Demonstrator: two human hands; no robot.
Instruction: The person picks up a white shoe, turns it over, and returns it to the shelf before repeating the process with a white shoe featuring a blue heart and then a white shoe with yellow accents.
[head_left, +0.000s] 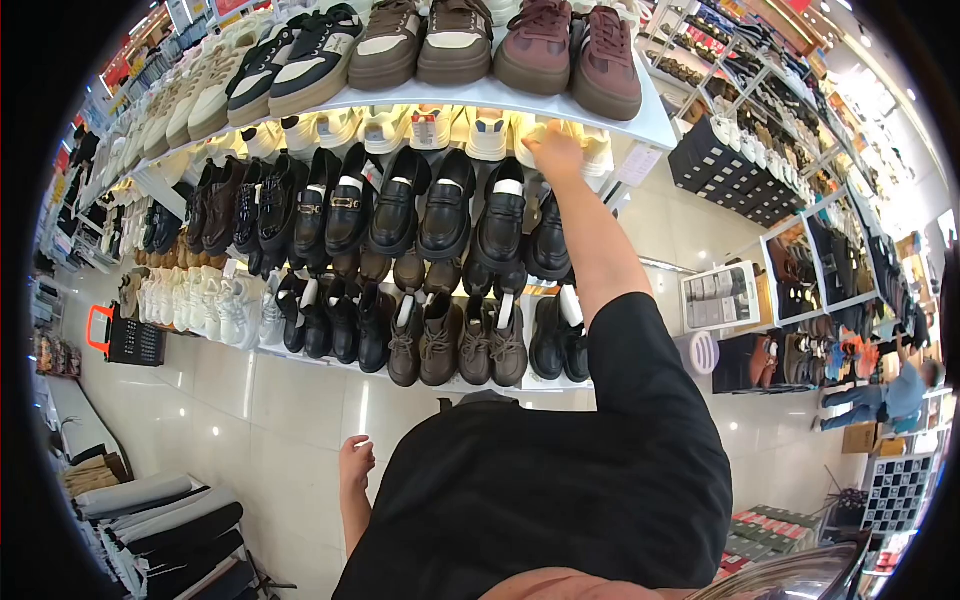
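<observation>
My right hand (556, 152) reaches up to the second shelf of a shoe rack and rests on a cream sneaker (533, 131) at the right end of the row. Whether the fingers grip it cannot be told. Black loafers (500, 215) line the shelf just below the hand. My left hand (355, 462) hangs low beside my black shirt, fingers loosely apart, holding nothing.
The white top shelf (640, 125) carries brown and maroon sneakers (568, 50). Lower rows hold brown boots (440, 340) and white sneakers (205, 305). A black basket with orange handle (130, 340) sits on the tiled floor at left. Folded clothes (160, 520) lie bottom left. A person (880, 400) stands far right.
</observation>
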